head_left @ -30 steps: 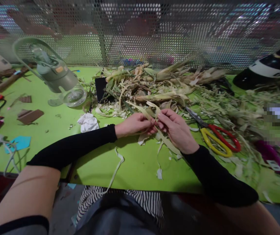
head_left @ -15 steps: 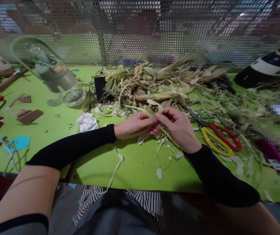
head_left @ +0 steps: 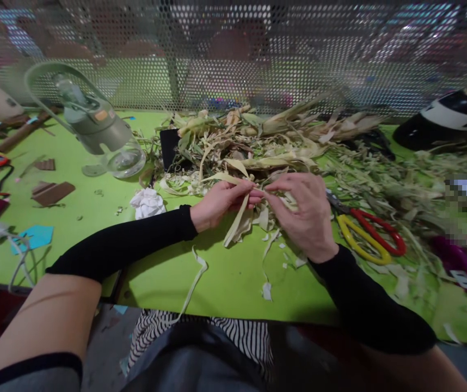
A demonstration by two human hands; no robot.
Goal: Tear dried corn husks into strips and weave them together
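Observation:
Over the middle of the table my left hand (head_left: 219,204) pinches pale corn husk strips (head_left: 237,220) between thumb and fingers. One strip sticks out to the upper left and another hangs down below the fingertips. My right hand (head_left: 305,209) meets it from the right, thumb and forefinger closed on the same husk close to the left fingertips; the exact pinch is small and partly hidden. Right beside that hand lie scissors (head_left: 366,234) with one red and one yellow handle. Behind both hands is a heap of dried corn husks (head_left: 253,136).
A green water bottle (head_left: 94,125) stands at the back left, near crumpled white paper (head_left: 147,203). Shredded husk (head_left: 413,190) covers the right side. A black bottle-shaped object (head_left: 441,120) is at the back right. A perforated metal screen (head_left: 217,54) closes off the back.
My right hand has turned and lifted slightly, its fingers straighter. A husk strip that pointed toward the lower right now hangs down to the lower left beneath my left fingers.

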